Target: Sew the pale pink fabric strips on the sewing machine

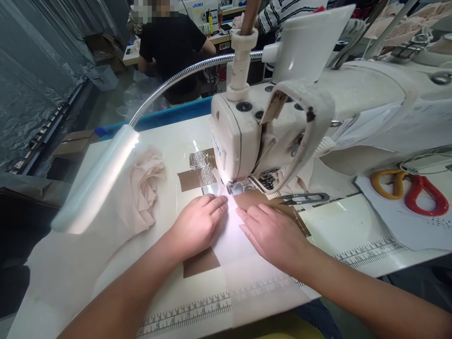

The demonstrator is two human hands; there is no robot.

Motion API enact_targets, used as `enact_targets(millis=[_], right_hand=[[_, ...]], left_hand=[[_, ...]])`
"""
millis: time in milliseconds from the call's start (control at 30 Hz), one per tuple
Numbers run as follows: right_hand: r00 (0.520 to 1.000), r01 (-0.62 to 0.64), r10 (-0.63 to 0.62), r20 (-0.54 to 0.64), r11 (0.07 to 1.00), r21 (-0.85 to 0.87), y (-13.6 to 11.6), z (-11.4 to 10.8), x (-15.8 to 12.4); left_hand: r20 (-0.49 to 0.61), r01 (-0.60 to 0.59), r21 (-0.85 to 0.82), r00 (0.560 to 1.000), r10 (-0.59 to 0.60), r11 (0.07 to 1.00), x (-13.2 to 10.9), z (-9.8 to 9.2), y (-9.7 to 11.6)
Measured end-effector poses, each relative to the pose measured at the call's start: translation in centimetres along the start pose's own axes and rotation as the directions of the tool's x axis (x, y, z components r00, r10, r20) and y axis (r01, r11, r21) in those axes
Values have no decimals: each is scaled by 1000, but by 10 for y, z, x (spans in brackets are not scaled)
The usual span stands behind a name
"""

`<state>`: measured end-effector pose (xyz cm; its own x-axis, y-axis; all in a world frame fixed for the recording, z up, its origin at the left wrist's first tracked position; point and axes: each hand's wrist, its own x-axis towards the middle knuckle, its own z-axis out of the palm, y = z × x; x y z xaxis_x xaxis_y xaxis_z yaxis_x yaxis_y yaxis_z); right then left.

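A strip of pale pink fabric [231,242] lies under the needle area of a white sewing machine [229,136] and runs down over the table's front edge. Just left of the presser foot, my left hand [199,223] has its fingers bent and pressed together on the fabric's edge; its thumb is hidden. My right hand [273,230] rests at the fabric's right side, fingers stretched out and slightly apart, pressing down near the needle. Brown tape [201,262] shows on the table beside the fabric. Thread snips [305,198] lie beyond my right hand.
A lit lamp [95,183] on a bendable neck hangs at the left, above crumpled pale fabric [148,188]. Scissors with yellow and red handles [425,195] lie on paper at the right. Ruler tape [187,315] lines the front edge. A person in black [173,52] sits beyond.
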<state>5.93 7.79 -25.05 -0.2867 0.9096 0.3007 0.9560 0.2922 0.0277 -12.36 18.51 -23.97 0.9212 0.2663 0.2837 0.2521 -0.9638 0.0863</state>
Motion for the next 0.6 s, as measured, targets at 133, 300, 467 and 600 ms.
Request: enact_targets(millis=[133,300,467,600], right_hand=[[1000,8,-8,-9,1000,-20,2,1,6],[998,4,-3,60,1000,-25,5,1,15],[998,0,1,55,1000,-28,5,5,20],[999,-5,7,36,999,-33,5,10,20]], left_hand=[[-3,29,-5,1000,-29,1000,0,2,-6],[11,82,-1,997,-81,997,0,6,-11],[-32,120,15,992,-120,993,-1,7,-13],[-51,153,-2,987,-152,988,-1,9,-16]])
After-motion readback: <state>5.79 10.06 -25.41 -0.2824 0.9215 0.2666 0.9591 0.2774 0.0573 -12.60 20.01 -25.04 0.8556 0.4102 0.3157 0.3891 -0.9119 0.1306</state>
